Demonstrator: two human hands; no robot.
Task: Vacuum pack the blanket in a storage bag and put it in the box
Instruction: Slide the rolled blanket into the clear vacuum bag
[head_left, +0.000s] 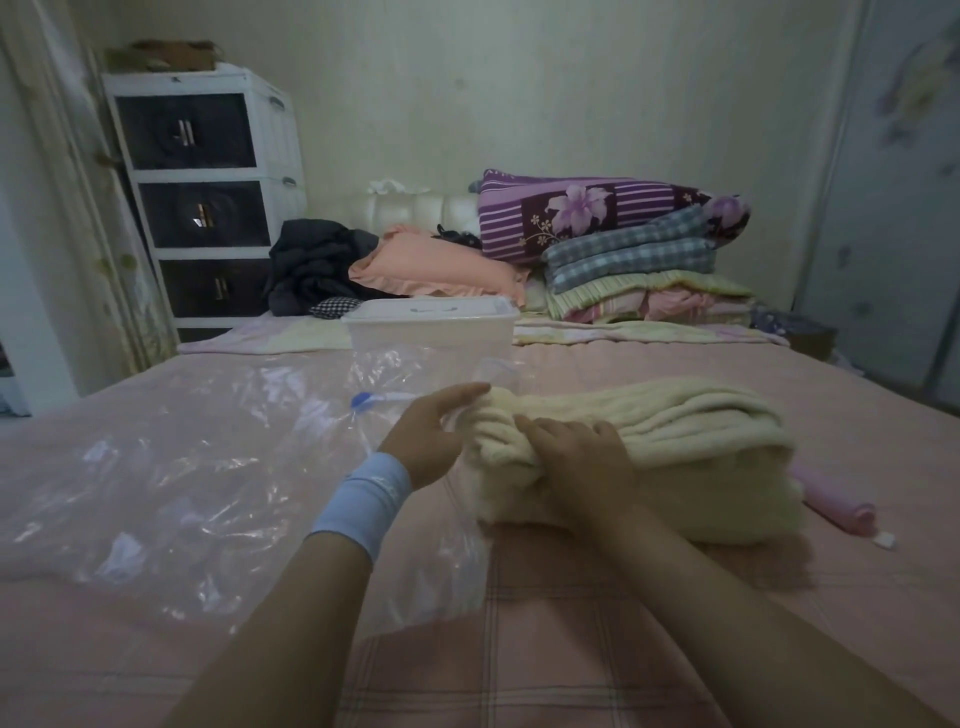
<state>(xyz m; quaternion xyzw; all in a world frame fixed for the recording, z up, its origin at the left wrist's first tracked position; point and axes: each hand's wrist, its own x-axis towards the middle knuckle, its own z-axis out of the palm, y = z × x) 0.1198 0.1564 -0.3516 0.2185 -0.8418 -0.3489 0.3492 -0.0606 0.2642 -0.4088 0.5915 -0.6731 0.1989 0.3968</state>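
Gripping the folded blanket (649, 441) at its left end edge, R hand (582, 457) has its grip curled into the pile. L hand (428, 431) curves at the same edge w/ storage bag (182, 457) film; hold unclear. Bag lies flat on bed (649, 364), left of blanket. Box (431, 327) is behind, lid on, w/ bare sheet right of it.

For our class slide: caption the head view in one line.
Right hand grips the folded blanket, left hand touching its end, beside the clear storage bag on the bed.
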